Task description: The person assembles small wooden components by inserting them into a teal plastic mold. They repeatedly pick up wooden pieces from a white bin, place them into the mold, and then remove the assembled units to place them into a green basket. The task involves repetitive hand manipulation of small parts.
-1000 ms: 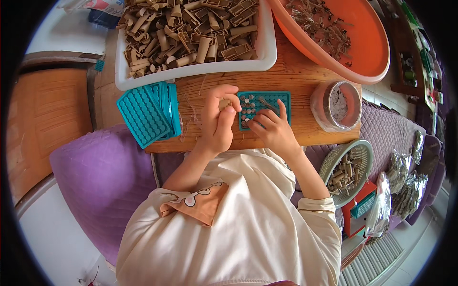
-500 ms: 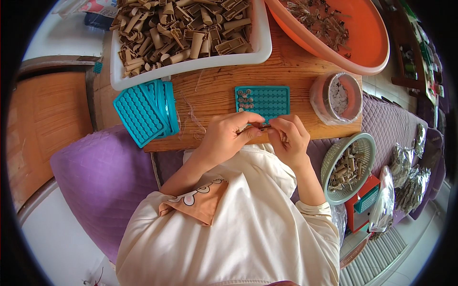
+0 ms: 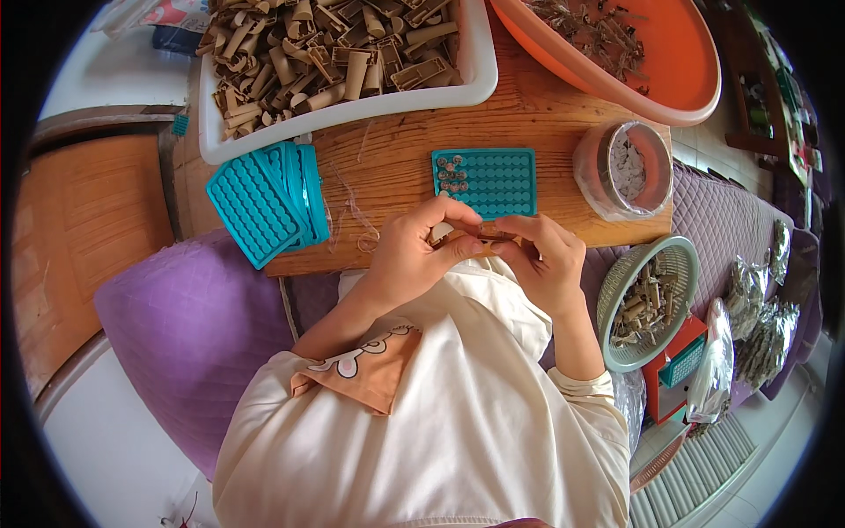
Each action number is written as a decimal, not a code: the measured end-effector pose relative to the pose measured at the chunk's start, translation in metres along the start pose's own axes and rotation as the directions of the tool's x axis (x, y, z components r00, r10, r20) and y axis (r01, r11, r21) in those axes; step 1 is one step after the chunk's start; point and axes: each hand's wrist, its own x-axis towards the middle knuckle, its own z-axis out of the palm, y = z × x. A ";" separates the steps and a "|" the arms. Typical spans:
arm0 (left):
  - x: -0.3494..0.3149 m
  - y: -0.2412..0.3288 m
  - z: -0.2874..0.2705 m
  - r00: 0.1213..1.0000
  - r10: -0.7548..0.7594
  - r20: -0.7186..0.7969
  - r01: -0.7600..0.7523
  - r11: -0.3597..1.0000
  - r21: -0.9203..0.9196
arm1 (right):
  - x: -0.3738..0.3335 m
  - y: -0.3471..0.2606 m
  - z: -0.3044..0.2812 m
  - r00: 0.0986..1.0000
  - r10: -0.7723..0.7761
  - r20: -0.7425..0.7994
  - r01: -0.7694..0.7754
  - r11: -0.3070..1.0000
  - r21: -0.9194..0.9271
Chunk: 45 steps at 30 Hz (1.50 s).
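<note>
Both hands meet at the near edge of the wooden tabletop (image 3: 546,123); left hand (image 3: 414,255) and right hand (image 3: 546,260) pinch a small brown piece (image 3: 482,233) between narrowed fingers (image 3: 458,249), just below the teal mould tray (image 3: 486,181)

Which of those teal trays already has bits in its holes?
The single teal tray lying flat just beyond the hands; its top-left holes are filled. The stacked trays at left show none.
</note>
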 end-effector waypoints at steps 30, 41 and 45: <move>-0.008 -0.006 0.010 0.999 -0.042 -0.019 0.018 0.729 -0.684 | -0.003 -0.019 0.031 0.984 -0.049 -0.174 0.058 0.997 0.046; -0.006 -0.003 0.008 0.981 -0.177 -0.082 0.091 0.785 -0.613 | -0.016 -0.011 0.057 0.904 0.379 -0.197 -0.228 0.817 0.529; -0.004 -0.005 0.014 0.967 -0.247 -0.061 0.105 0.607 -0.788 | -0.016 -0.012 0.057 0.876 0.472 -0.096 -0.297 0.687 0.663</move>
